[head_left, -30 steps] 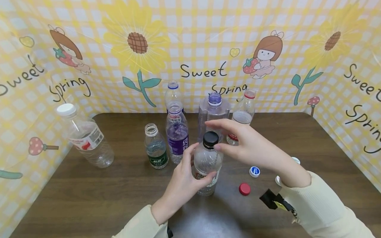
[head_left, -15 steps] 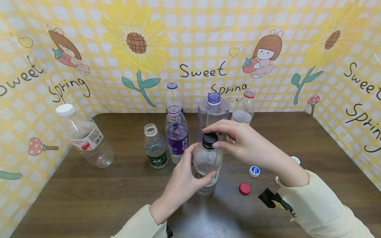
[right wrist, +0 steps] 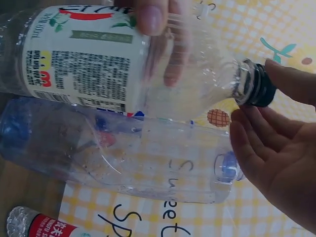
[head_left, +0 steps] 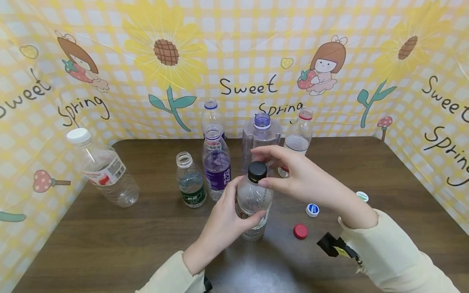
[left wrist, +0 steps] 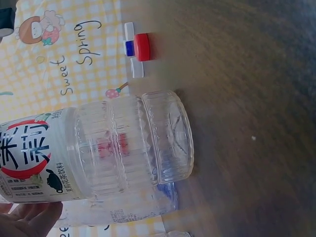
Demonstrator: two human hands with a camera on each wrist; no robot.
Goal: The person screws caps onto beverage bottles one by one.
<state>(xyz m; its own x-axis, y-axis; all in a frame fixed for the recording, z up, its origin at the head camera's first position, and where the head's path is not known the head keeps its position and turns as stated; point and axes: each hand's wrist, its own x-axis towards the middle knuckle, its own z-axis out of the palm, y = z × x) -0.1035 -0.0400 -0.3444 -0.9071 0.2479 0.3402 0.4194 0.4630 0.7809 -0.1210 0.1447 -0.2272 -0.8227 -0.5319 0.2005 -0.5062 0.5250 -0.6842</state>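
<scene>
My left hand grips a clear plastic bottle round its body, and the bottle stands upright near the table's middle. Its white label carries a red disc and dark characters. A black screw cap sits on the neck. Around that cap my right hand is spread: the thumb touches its near side, while the fingers lie loosely beyond it with a small gap in the head view. In the right wrist view the fingertips are beside the dark cap.
Uncapped bottles stand behind: a green-labelled one, a purple-labelled one, a large lilac one and one with a red neck ring. A white-capped bottle is at left. Loose caps include red, blue-and-white and green-and-white.
The right fingers closed in on the black cap half a second ago and have now spread away from it again. The left hand and the bottle stay in place.
</scene>
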